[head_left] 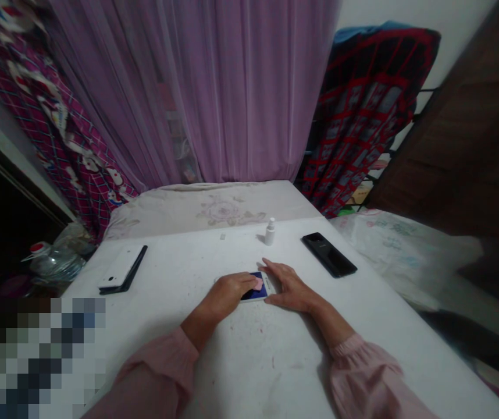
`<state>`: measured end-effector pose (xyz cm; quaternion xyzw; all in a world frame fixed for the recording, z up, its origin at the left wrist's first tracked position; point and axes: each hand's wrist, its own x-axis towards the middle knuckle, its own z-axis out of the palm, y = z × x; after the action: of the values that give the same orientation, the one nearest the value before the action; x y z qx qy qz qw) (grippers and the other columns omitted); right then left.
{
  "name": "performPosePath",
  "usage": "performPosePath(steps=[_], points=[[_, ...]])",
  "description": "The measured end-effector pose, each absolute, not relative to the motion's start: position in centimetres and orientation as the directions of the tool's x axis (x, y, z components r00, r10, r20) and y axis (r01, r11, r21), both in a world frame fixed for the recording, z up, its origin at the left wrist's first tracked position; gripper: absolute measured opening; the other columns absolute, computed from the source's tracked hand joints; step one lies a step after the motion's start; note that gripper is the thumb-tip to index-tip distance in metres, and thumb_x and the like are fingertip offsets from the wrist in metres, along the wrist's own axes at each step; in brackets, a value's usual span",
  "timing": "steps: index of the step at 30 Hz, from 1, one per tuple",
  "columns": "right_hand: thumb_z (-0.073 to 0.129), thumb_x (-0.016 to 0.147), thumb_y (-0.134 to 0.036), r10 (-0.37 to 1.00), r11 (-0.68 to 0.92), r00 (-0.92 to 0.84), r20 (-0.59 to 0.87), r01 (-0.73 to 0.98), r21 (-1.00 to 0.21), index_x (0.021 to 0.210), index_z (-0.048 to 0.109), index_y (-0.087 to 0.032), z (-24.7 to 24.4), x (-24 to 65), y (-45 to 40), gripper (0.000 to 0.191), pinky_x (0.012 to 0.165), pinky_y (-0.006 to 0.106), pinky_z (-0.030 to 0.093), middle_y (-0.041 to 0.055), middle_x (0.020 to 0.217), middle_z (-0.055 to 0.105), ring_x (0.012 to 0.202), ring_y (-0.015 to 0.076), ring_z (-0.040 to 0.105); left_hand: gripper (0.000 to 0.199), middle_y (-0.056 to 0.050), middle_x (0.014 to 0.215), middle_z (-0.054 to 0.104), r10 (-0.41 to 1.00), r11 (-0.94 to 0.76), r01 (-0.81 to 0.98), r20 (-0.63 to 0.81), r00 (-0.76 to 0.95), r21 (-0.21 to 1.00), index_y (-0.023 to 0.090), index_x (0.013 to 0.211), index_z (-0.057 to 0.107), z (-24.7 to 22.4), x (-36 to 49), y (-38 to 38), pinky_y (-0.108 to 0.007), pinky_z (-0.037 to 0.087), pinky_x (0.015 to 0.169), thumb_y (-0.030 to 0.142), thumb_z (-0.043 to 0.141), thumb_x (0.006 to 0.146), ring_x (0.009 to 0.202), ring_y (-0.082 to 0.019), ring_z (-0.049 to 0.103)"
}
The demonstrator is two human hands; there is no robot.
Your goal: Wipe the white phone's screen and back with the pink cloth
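A white smartphone [263, 289] lies flat on the white table [249, 343], its screen lit blue. My left hand [227, 294] rests over the phone's left part and presses a small pink cloth [257, 284] against the screen. My right hand [288, 285] comes in from the right, with its thumb and fingers at the phone's right end. Together my hands hide most of the screen. Pink sleeves cover both my forearms.
A black smartphone [328, 254] lies right of my hands, and a small white bottle [270, 231] stands beyond them. A white phone on a black case [121, 270] lies at the left. A floral cushion [206, 210] and purple curtain [197, 87] stand behind the table.
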<state>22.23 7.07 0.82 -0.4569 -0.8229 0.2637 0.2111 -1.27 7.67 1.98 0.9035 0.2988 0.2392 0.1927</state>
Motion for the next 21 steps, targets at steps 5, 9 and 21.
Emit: performPosePath(steps=[5, 9, 21], points=[[0.078, 0.067, -0.032, 0.873, 0.439, -0.471, 0.124, 0.651, -0.619, 0.153, 0.019, -0.023, 0.7, 21.3, 7.7, 0.105, 0.111, 0.055, 0.026, 0.0127, 0.140, 0.053, 0.133, 0.0327, 0.042, 0.033, -0.004, 0.123, 0.068, 0.687, -0.718, 0.527, 0.342, 0.641, 0.454, 0.021, 0.117, 0.066, 1.6, -0.9, 7.4, -0.033, 0.050, 0.102, 0.010, 0.044, 0.095, 0.115, -0.015, 0.063], [0.079, 0.067, -0.035, 0.864, 0.457, -0.487, 0.129, 0.647, -0.610, 0.153, 0.020, -0.022, 0.6, 20.8, 8.0, 0.105, 0.112, 0.054, 0.025, 0.0130, 0.140, 0.053, 0.133, 0.0332, 0.042, 0.041, -0.006, 0.130, 0.064, 0.652, -0.758, 0.535, 0.399, 0.645, 0.374, 0.019, 0.127, 0.059, 0.6, -2.1, 5.5, -0.035, 0.047, 0.107, 0.007, 0.038, 0.095, 0.123, -0.015, 0.057], [0.077, 0.069, -0.033, 0.841, 0.481, -0.526, 0.128, 0.618, -0.622, 0.153, 0.019, -0.024, 0.4, 20.3, 8.0, 0.103, 0.112, 0.055, 0.023, 0.0119, 0.142, 0.052, 0.133, 0.0324, 0.041, 0.030, -0.001, 0.123, 0.068, 0.784, -0.589, 0.606, 0.197, 0.589, 0.535, 0.023, 0.114, 0.069, 1.8, -1.1, 7.0, -0.029, 0.046, 0.103, 0.019, 0.045, 0.097, 0.114, -0.015, 0.062]])
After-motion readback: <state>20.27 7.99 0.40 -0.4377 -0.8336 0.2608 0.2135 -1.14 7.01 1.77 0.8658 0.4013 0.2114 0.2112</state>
